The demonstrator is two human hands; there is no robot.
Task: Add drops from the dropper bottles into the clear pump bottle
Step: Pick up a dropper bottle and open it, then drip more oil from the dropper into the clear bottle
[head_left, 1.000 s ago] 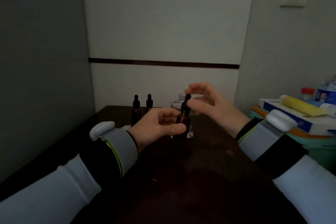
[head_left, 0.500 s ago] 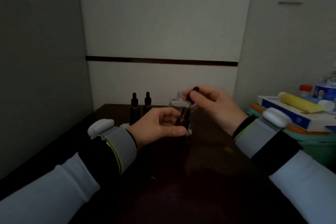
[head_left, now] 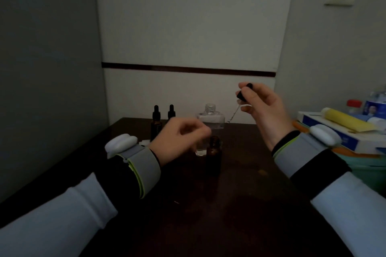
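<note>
Clear pump bottle (head_left: pixel 211 120): it is stood upright at the back centre of the dark table (head_left: pixel 208 215), pump removed and threaded neck left open, presumably so that drops can be let straight in.

Open amber bottle (head_left: pixel 214 152): it is placed upright just in front of the clear pump bottle, uncapped. It is judged to be kept close so that the dropper's travel is short.

Dropper (head_left: pixel 243 95): it is lifted clear of the amber bottle and held tilted, with the glass pipette pointing down and left. The tip is seen just to the right of the pump bottle's shoulder, not over the neck. Liquid inside the pipette cannot be made out.

Right hand (head_left: pixel 265 115): it is raised, and the black bulb is pinched between thumb and forefinger; the other fingers are loosely bent. The bulb does not appear to be squeezed.

Left hand (head_left: pixel 177 142): it is held low, in front of the pump bottle and just left of the amber bottle's neck, with fingers curled. The fingertips are blurred, so whether anything is gripped or touched cannot be told.

The hands are held well apart.

Two capped dropper bottles (head_left: pixel 156 120) are set side by side to the left of the pump bottle, untouched. A stack of boxes (head_left: pixel 325 131) is noted at the right edge.
</note>
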